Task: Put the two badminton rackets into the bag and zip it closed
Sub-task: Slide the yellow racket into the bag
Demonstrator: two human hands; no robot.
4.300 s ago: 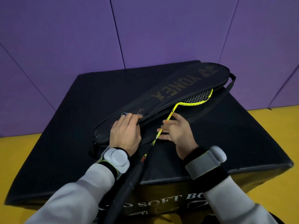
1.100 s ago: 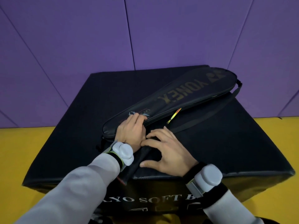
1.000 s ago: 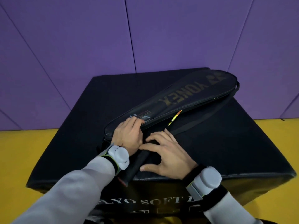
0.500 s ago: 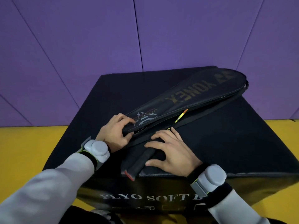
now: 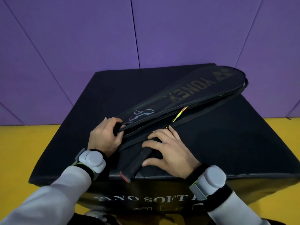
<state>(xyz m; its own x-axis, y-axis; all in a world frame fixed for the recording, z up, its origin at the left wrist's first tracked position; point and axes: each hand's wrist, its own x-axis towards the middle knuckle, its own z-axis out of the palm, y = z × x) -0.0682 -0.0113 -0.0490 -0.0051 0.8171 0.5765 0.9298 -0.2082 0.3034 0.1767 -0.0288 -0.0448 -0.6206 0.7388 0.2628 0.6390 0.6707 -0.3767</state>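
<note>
A black racket bag [image 5: 186, 93] with gold lettering lies diagonally on the black box, its wide end at the far right. My left hand [image 5: 104, 137] grips the bag's narrow near end and lifts the upper flap there. A racket lies partly inside the bag's open side; a short stretch of its yellow shaft [image 5: 179, 114] shows, and its black grip [image 5: 134, 164] sticks out toward the box's front edge. My right hand [image 5: 168, 151] rests on that grip with fingers spread over it. The racket's head is hidden in the bag. I cannot see a second racket.
The bag's black strap [image 5: 211, 109] lies along its near side. The black soft plyo box [image 5: 227, 143] stands on a yellow floor [image 5: 24, 151] in front of a purple padded wall [image 5: 97, 38].
The racket has slid deeper into the bag until only shaft and grip show. My left hand shifted to the bag's narrow end and lifted the flap. My right hand moved down onto the grip.
</note>
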